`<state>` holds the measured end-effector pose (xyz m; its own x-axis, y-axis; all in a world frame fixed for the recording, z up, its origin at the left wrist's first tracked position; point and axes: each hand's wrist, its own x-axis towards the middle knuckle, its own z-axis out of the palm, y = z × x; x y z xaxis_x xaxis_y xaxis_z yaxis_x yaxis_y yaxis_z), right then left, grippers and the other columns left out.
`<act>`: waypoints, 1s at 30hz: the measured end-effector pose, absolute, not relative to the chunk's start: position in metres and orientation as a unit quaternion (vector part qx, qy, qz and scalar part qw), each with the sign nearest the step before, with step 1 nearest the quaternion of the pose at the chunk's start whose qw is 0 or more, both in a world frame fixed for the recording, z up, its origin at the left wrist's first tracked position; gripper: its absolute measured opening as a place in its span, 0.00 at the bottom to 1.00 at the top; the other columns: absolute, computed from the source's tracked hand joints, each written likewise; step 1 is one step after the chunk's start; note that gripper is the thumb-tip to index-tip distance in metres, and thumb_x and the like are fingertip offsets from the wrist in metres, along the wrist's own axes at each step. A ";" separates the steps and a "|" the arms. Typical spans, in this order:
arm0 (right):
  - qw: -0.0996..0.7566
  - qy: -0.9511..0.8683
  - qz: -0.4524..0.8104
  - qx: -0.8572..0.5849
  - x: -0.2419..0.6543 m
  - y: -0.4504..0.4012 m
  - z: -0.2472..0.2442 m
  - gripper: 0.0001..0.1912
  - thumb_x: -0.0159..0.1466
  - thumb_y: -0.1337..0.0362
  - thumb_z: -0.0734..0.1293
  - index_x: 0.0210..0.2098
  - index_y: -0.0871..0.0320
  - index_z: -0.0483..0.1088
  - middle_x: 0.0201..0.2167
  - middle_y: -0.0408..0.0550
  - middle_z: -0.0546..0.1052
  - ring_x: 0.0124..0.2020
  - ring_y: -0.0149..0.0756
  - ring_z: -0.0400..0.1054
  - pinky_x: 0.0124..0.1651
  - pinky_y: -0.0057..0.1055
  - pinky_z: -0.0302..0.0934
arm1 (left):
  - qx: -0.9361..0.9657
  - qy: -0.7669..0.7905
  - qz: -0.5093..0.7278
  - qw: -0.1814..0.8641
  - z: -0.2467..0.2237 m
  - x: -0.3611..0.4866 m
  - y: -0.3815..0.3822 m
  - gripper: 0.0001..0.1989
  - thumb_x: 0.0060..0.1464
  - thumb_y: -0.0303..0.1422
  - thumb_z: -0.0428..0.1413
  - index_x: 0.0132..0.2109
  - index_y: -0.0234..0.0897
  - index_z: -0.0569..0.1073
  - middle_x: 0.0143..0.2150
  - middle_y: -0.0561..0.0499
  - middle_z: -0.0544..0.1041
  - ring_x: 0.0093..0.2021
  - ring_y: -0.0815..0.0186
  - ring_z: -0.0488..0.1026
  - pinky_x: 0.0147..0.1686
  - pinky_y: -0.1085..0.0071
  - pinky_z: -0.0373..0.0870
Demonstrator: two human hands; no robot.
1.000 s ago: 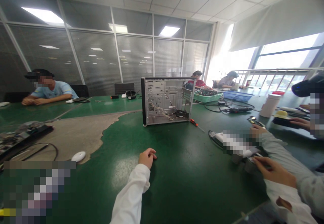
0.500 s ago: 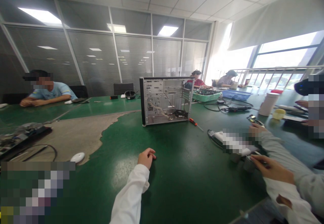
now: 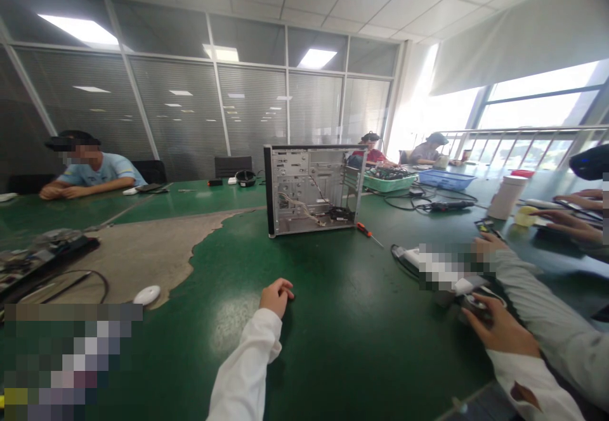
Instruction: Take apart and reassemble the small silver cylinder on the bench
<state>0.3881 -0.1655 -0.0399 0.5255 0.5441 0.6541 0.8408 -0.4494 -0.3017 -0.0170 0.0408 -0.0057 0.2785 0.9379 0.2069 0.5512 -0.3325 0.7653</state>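
My left hand (image 3: 276, 297) rests on the green table (image 3: 333, 357) with its fingers loosely curled and nothing visible in them. At the right, my right hand (image 3: 507, 327) is closed round a small dark round object (image 3: 477, 307), whose details are unclear, beside a white device (image 3: 431, 269) partly hidden by blurring. Farther back, an open metal computer case (image 3: 314, 189) stands upright with loose cables inside, touched by neither hand. A screwdriver (image 3: 364, 230) with an orange and black handle lies by its lower right corner.
A neighbour's grey-sleeved arm (image 3: 537, 294) reaches in beside my right hand. Green (image 3: 390, 184) and blue (image 3: 445, 180) baskets, cables and a pale bottle (image 3: 508, 198) stand beyond. At left are a white mouse (image 3: 147, 295) and a parts tray (image 3: 52, 259).
My right hand has shifted slightly left and down, and the dark object in it shows more clearly. Another person's hands have come farther into view at the right edge. My left hand stays put.
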 end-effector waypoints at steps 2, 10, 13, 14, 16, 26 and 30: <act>0.314 -0.434 -0.244 -0.808 0.376 -0.166 -0.039 0.22 0.52 0.49 0.54 0.40 0.56 0.61 0.33 0.52 0.71 0.28 0.41 0.68 0.25 0.31 0.60 | 0.743 0.501 0.335 0.291 -0.005 -0.017 0.041 0.14 0.40 0.19 0.44 0.30 0.37 0.70 0.22 0.56 0.75 0.27 0.71 0.71 0.34 0.75 0.64; 0.394 -0.621 -0.073 -0.674 0.276 -0.120 -0.028 0.17 0.54 0.56 0.58 0.41 0.55 0.60 0.37 0.48 0.71 0.33 0.34 0.68 0.36 0.31 0.63 | 0.743 0.504 0.333 0.288 -0.004 -0.016 0.040 0.13 0.40 0.19 0.44 0.30 0.36 0.69 0.22 0.56 0.75 0.27 0.71 0.71 0.33 0.76 0.64; 0.388 -0.724 -0.001 -0.571 0.223 -0.087 -0.014 0.16 0.54 0.62 0.59 0.43 0.55 0.60 0.41 0.48 0.69 0.39 0.34 0.66 0.42 0.31 0.61 | 0.741 0.504 0.335 0.290 -0.006 -0.017 0.041 0.13 0.40 0.18 0.44 0.30 0.37 0.69 0.22 0.57 0.75 0.27 0.71 0.71 0.34 0.76 0.64; 0.385 -0.750 0.021 -0.538 0.206 -0.075 -0.009 0.16 0.54 0.63 0.59 0.43 0.55 0.59 0.41 0.48 0.69 0.41 0.33 0.65 0.43 0.30 0.60 | 0.742 0.502 0.336 0.292 -0.008 -0.018 0.041 0.13 0.40 0.18 0.44 0.30 0.37 0.69 0.22 0.57 0.75 0.27 0.71 0.71 0.34 0.76 0.64; 0.385 -0.779 0.057 -0.491 0.174 -0.049 -0.002 0.17 0.54 0.66 0.60 0.43 0.55 0.58 0.41 0.47 0.68 0.41 0.32 0.63 0.43 0.30 0.59 | 0.741 0.496 0.342 0.295 -0.010 -0.019 0.042 0.13 0.40 0.18 0.45 0.32 0.37 0.69 0.22 0.56 0.74 0.28 0.71 0.71 0.34 0.76 0.64; 0.442 -0.794 0.111 -0.403 0.100 0.047 -0.018 0.25 0.51 0.71 0.60 0.48 0.55 0.52 0.44 0.49 0.65 0.46 0.36 0.60 0.47 0.35 0.57 | 0.664 0.497 0.463 0.311 -0.023 -0.027 0.049 0.22 0.38 0.18 0.48 0.44 0.36 0.61 0.42 0.47 0.70 0.43 0.66 0.67 0.38 0.71 0.65; 0.449 -0.782 0.196 -0.385 0.108 0.052 -0.025 0.40 0.46 0.74 0.60 0.54 0.53 0.38 0.44 0.48 0.64 0.45 0.36 0.61 0.42 0.35 0.61 | 0.682 0.479 0.486 0.263 -0.021 -0.025 0.048 0.27 0.40 0.23 0.50 0.50 0.36 0.55 0.46 0.44 0.66 0.45 0.64 0.65 0.40 0.67 0.64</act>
<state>0.1079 0.0516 -0.0250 -0.3004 0.7786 0.5510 0.4257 0.6264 -0.6530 -0.0255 0.0478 -0.0214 0.0688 0.9088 0.4116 0.3971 -0.4034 0.8244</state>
